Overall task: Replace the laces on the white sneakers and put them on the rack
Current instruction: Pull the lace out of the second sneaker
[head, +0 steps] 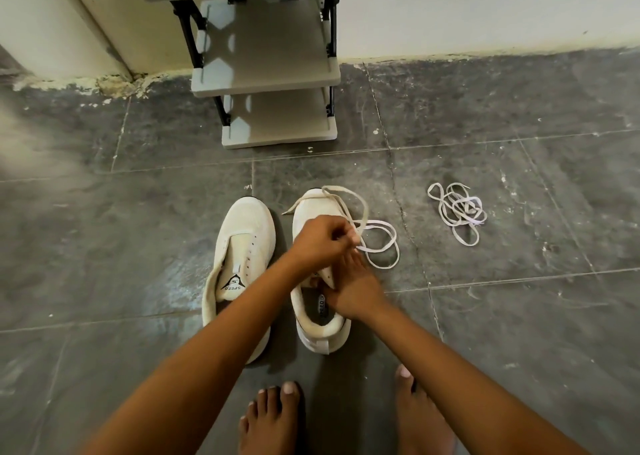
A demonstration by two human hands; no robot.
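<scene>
My left hand [320,238] pinches the white flat lace [379,243] over the right-side white fabric sneaker [311,208]. My right hand [353,290] grips that sneaker's tongue. The laceless left-side white sneaker [239,246] stands beside it on the dark tiled floor [138,229], below the grey plastic rack [270,73]. A loose white lace bundle [459,212] lies well apart.

Two bare feet [277,416] stand on the dark tiled floor [519,316] below a pale wall [485,7].

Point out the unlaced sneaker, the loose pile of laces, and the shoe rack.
unlaced sneaker [247,226]: head view, on its toe.
loose pile of laces [459,212]: head view, on the middle of the tangle.
shoe rack [277,135]: head view, on the bottom shelf's front edge.
</scene>
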